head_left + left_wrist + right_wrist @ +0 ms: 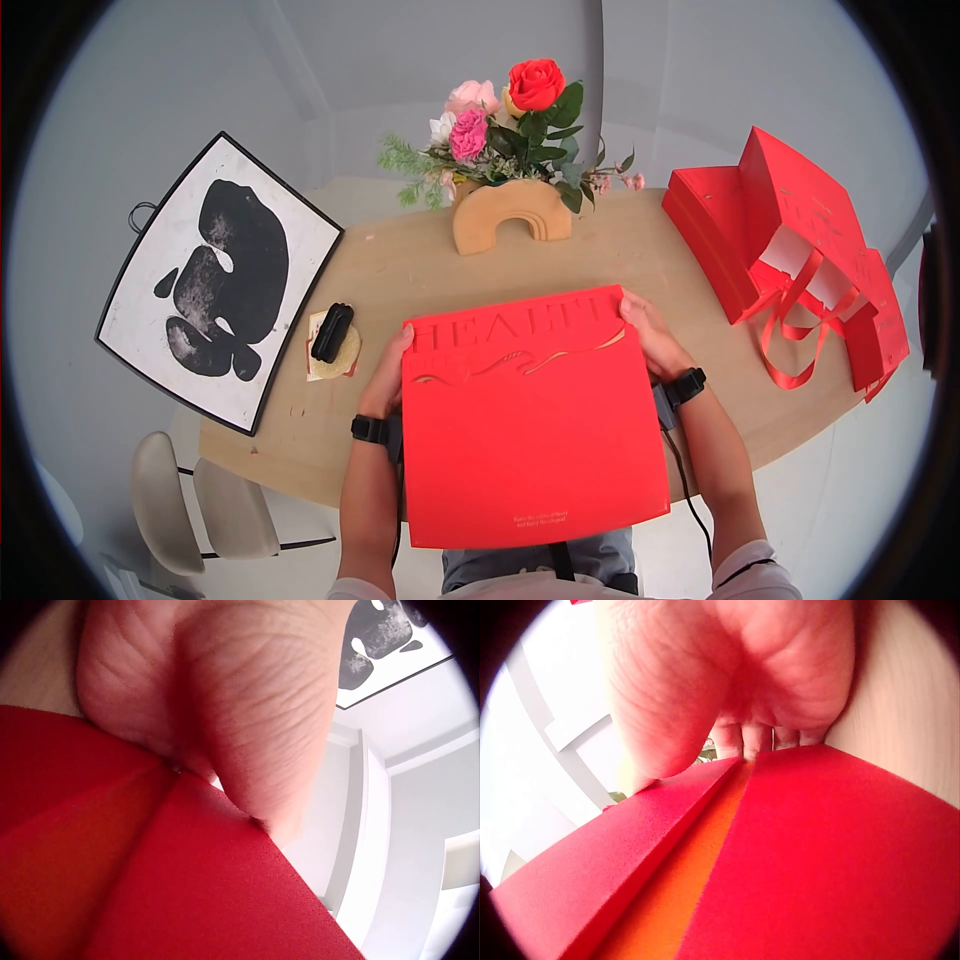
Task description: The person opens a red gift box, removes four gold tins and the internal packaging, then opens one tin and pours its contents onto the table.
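So, box [535,430] btwn L-grip [386,376], R-grip [658,340].

Your left hand [217,690] gripping a red box [210,877] by its edge, palm creased and close, an orange-red strip [82,862] between red panels, a black-and-white picture [382,645] at upper right, pale walls [420,795] beyond.

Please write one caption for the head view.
Left hand and right hand grip a red box; flowers stand beyond.
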